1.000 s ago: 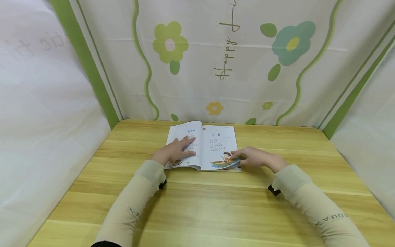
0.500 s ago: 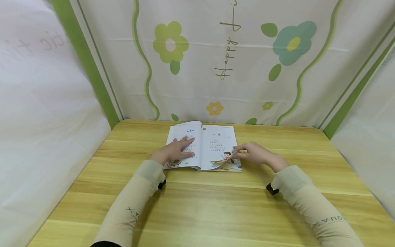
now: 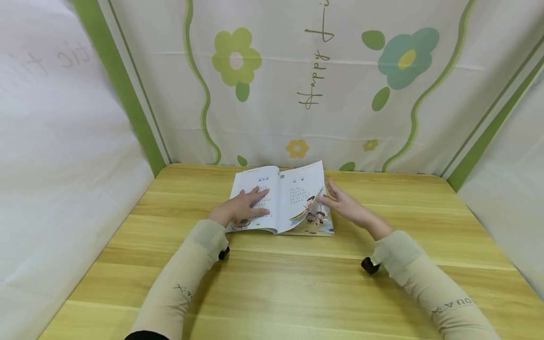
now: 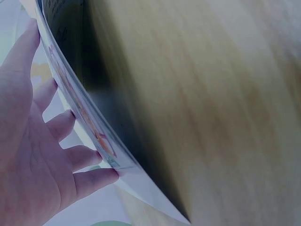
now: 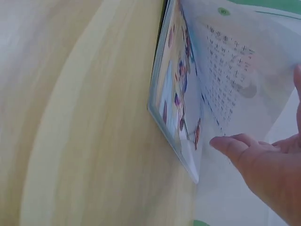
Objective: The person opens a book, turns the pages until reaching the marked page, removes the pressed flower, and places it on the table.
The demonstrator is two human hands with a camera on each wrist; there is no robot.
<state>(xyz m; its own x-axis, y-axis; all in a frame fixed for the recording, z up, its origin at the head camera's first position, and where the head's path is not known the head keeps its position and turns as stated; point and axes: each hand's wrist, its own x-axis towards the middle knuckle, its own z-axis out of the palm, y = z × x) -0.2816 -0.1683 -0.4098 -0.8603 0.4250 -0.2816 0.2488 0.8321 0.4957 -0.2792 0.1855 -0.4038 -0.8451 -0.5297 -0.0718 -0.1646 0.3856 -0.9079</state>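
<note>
An open illustrated book [image 3: 282,200] lies near the far edge of the table. On its left page my left hand [image 3: 242,208] rests with fingers spread; the left wrist view shows those fingertips touching the page [image 4: 80,108]. One right-hand page [image 3: 295,189] stands partly lifted and curves toward the spine. Beneath it shows a colourful page with drawn children [image 3: 320,224]. At the lifted page's outer edge is my right hand [image 3: 348,205], thumb and fingers extended apart. In the right wrist view, the thumb [image 5: 230,146] points at the raised page's printed underside [image 5: 230,70].
The wooden table [image 3: 272,283] extends toward me and to both sides of the book. A white curtain with printed flowers [image 3: 235,59] hangs right behind the far edge, and white cloth walls [image 3: 63,165] flank the table. Each wrist carries a small black device [image 3: 370,265].
The right page has risen from its lower corner and curled leftward, uncovering more of the drawing below. My right hand has gone from pinching the corner to extended fingers. The left hand stays put.
</note>
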